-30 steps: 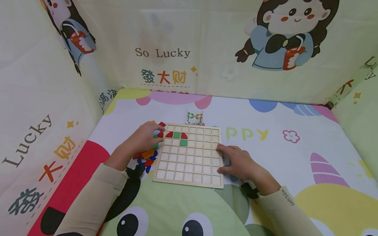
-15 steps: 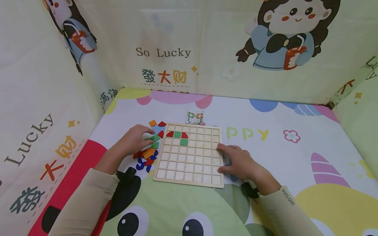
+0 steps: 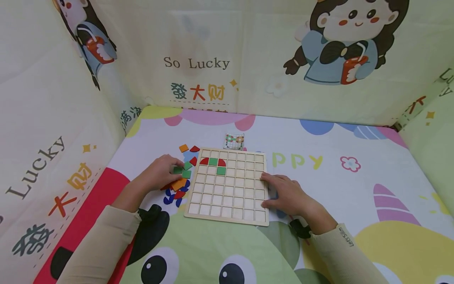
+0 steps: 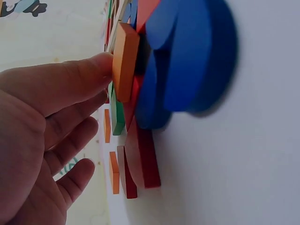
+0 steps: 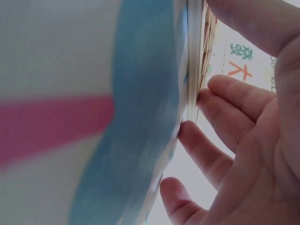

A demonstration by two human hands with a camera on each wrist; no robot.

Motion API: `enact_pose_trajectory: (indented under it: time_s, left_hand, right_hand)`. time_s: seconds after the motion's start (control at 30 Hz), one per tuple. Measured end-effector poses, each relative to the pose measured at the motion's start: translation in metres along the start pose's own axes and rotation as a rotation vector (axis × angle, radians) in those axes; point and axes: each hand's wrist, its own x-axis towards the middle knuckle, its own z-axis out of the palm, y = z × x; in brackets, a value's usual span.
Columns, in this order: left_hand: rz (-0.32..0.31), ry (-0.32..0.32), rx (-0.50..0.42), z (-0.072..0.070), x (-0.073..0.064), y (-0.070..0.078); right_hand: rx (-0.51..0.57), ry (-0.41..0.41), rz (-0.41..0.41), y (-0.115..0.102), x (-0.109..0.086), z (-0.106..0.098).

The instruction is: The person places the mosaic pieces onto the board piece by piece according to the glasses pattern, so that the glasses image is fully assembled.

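My left hand (image 3: 161,171) is low over the loose tiles at the board's left. Its thumb and forefinger stand apart, on either side of a green square tile (image 3: 177,170). Two more green tiles (image 3: 186,174) lie just beyond the fingertips. In the left wrist view an orange tile (image 4: 125,63) covers part of the thumb tip, and the other fingers of the left hand (image 4: 56,122) are loosely bent. My right hand (image 3: 287,196) rests fingertips and thumb against the right edge of the wooden grid board (image 3: 227,222). In the right wrist view, fingers (image 5: 206,150) reach the board's side.
Two red quarter-round tiles (image 3: 221,162) and two green squares (image 3: 213,161) sit in the board's upper left cells. A small pattern card (image 3: 233,141) lies behind the board. Blue pieces (image 3: 168,200), red pieces (image 3: 194,148) and orange pieces (image 3: 183,148) are scattered at its left.
My left hand has drawn back from the board's upper left edge toward the near left, down to the green tiles. The right hand stays at the board's edge.
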Motion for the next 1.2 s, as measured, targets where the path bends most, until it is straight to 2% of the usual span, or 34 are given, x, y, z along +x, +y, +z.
enact_pose_trajectory:
  time_s: [0.37,0.73,0.9,1.2]
  left_hand:
    - [0.043,0.005,0.021,0.001,0.002,0.003]
    - [-0.025,0.061,0.037,0.001,0.016,0.007]
    - [-0.010,0.075,0.047,0.002,0.021,0.008]
    - [-0.021,0.048,0.041,0.002,0.027,0.011]
  right_hand:
    - [0.008,0.001,0.005,0.000,0.001,0.001]
    - [0.001,-0.001,0.011,0.000,0.000,0.001]
    - [0.003,0.002,0.005,0.001,0.001,0.003]
    - [-0.001,0.012,-0.001,0.002,0.000,0.002]
